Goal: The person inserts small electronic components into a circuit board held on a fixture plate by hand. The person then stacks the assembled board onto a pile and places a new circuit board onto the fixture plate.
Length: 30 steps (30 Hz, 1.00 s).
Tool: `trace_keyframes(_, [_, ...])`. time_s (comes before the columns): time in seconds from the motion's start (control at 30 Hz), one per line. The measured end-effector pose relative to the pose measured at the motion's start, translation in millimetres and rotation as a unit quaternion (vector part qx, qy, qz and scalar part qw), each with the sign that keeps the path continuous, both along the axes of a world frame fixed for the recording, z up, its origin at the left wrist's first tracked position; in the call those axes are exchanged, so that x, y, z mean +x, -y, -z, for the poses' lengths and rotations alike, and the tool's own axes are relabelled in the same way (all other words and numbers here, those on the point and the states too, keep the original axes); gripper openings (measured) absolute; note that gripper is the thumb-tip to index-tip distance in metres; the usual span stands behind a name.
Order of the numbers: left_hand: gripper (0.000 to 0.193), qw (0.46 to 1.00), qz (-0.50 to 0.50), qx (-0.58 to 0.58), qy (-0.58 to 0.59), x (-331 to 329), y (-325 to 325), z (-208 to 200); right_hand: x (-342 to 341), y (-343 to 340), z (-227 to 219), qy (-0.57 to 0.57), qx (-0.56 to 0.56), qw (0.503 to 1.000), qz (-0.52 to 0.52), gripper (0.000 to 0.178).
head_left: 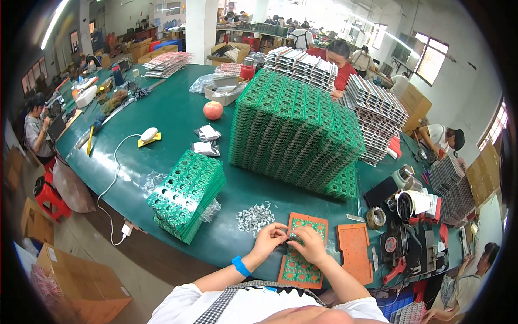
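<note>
My left hand and my right hand meet over a green circuit board panel seated in an orange fixture. Fingertips of both are pinched together around a tiny dark piece, too small to name. A blue band circles my left wrist. Just beyond my left hand lies a loose pile of small grey-white parts. To the right of my right hand rests a second orange fixture, with no board on it.
A tall stack of green panels rises ahead; a shorter stack stands left. White-edged panel stacks are behind. A soldering station, tape roll and tools crowd the right. An apple and white charger lie left. Co-workers sit around.
</note>
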<state>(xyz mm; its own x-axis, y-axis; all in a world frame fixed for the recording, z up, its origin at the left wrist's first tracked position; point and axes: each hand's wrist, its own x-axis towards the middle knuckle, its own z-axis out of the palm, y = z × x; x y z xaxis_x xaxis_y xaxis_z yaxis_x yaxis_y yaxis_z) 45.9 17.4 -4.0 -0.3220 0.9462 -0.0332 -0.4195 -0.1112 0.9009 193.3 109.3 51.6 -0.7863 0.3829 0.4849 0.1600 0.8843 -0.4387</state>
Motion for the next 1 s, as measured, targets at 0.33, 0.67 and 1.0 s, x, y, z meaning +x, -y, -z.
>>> trace_keyframes(0.33, [0.035, 0.995, 0.022, 0.048, -0.085, 30, 14, -17, 35, 11, 11, 0.002, -0.212, 0.977, 0.029, 0.013])
trace_keyframes(0.67, [0.035, 0.981, 0.034, 0.035, -0.189, 53, 20, -34, 57, 20, 1, -0.028, -0.209, 0.977, 0.022, 0.010])
trace_keyframes(1.0, [0.042, 0.952, 0.030, 0.062, -0.298, 46, 29, -40, 47, 34, -3, -0.042, -0.252, 0.964, 0.079, 0.008])
